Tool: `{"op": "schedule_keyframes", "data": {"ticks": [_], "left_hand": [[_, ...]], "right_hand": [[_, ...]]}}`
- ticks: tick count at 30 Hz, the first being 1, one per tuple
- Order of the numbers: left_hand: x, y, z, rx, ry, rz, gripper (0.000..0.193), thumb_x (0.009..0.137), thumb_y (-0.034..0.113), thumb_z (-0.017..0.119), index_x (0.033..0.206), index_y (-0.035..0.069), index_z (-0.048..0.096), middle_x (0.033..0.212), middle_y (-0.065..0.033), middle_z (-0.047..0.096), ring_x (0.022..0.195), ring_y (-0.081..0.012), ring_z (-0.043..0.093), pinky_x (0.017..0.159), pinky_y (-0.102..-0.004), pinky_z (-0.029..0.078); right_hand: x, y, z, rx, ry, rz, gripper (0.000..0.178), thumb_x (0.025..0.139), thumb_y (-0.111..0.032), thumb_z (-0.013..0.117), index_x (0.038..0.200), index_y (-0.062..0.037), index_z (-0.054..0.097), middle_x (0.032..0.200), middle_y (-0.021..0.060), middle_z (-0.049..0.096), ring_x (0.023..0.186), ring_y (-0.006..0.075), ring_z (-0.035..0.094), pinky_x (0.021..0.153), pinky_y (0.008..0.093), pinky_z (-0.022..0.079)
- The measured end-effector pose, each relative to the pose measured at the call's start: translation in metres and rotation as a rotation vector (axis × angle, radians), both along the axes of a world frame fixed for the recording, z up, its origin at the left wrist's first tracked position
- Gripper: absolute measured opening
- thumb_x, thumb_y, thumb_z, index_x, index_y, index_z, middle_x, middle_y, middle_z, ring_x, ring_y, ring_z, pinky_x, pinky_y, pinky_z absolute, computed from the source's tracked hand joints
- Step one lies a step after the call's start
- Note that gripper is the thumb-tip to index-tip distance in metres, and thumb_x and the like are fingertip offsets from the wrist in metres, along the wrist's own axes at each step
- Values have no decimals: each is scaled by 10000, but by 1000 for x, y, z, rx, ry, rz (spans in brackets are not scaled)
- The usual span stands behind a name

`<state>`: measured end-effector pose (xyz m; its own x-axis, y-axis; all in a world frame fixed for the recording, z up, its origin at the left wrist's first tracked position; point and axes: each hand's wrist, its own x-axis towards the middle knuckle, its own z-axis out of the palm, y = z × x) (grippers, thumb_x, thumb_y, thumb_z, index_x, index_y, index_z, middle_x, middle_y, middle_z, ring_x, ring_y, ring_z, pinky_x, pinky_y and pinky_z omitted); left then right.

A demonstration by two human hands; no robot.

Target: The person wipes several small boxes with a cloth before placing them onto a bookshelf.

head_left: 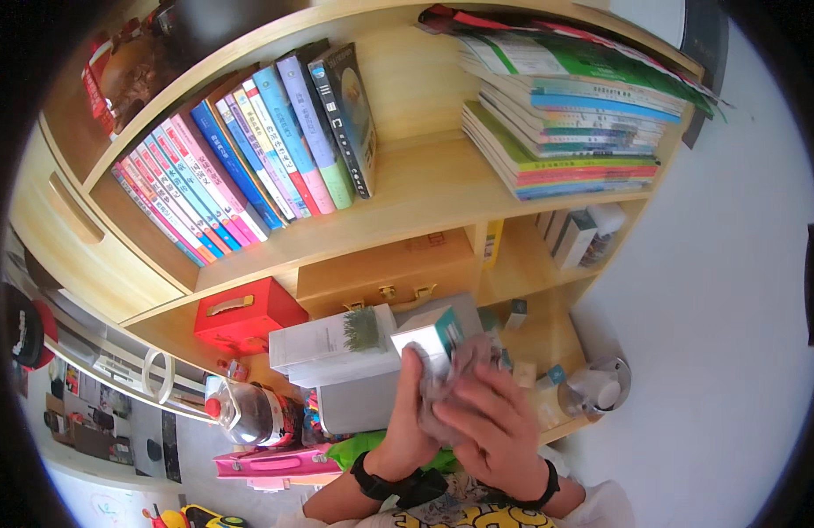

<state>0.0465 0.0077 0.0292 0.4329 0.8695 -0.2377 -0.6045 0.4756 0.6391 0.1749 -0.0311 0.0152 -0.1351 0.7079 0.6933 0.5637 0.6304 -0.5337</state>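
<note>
In front of the shelf, my left hand [404,429] grips a small white and teal box [425,341], its thumb along the near face. My right hand [497,426] has its fingers bent over a crumpled greyish-brown cloth [437,414], which is pressed against the box's right side and lower part. The cloth hides part of the box and some of my left fingers. Just behind the box lies a white carton [323,345] with a green plant picture, resting on a grey case [361,403].
Upright books [240,158] and a stack of books [583,132] fill the upper shelf. Lower down are a red box [249,312], a tan case [381,275] and a dark bottle with a red cap [253,415]. A clear container [594,387] stands at the right edge.
</note>
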Motion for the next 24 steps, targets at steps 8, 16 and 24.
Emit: {"op": "schedule_keyframes", "data": {"ticks": [8,16,24], "left_hand": [[-8,19,-2,-3,10,79,830,854,740,217,1259,65,479,1041,-96,590,853,-202,591,760,-314,492],[-2,7,0,71,48,23,784,889,690,238,1343,71,395,1305,-116,480,1184,-246,482,1022,-376,368],[-35,25,-6,209,-91,-184,699,919,627,294,1044,-7,558,923,-141,620,850,-255,608,781,-333,484]], "right_hand": [[44,-14,-15,-76,453,193,325,770,-116,595,1089,-67,635,1234,141,555,1087,340,559,963,474,406],[4,9,16,-20,180,82,338,754,-143,610,1088,-120,658,1233,103,575,1187,332,470,982,430,359],[52,-18,-28,-183,373,517,231,841,-220,562,1008,-101,666,1175,114,602,1129,250,516,962,462,358]]}}
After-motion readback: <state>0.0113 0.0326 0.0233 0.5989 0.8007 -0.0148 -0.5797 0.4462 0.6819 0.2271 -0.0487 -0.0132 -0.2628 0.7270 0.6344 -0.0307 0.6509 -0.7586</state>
